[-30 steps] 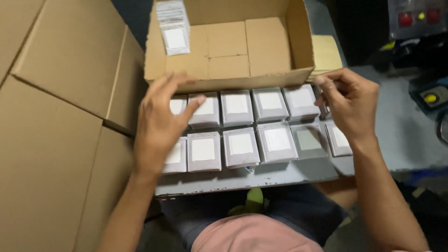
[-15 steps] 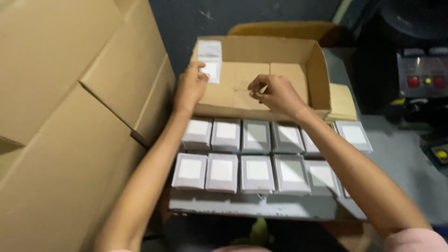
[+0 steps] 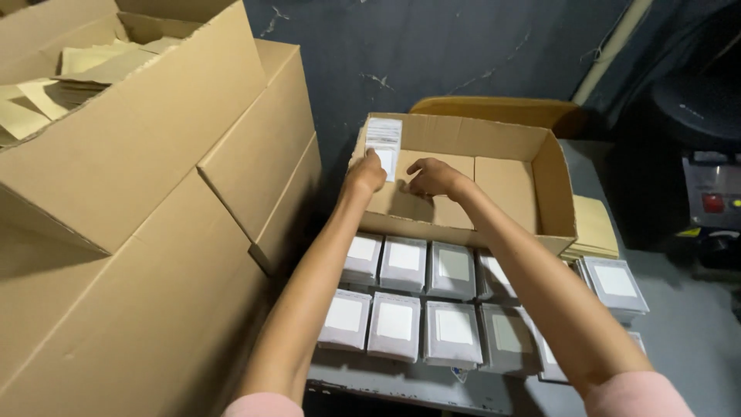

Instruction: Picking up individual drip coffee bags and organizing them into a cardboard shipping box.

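Open carton (image 3: 532, 174): behind two rows of small packets (image 3: 421, 301); stacked boxes (image 3: 139, 232) to its left; both hands (image 3: 367, 174) inside, left end.

Packing room, stacked cartons (image 3: 154, 232), boxed goods (image 3: 395, 324)

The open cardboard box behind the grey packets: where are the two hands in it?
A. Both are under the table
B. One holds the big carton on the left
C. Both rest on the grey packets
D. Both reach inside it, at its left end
D: the left hand and right hand are both inside the open cardboard box, near its left end, beyond the grey packets.
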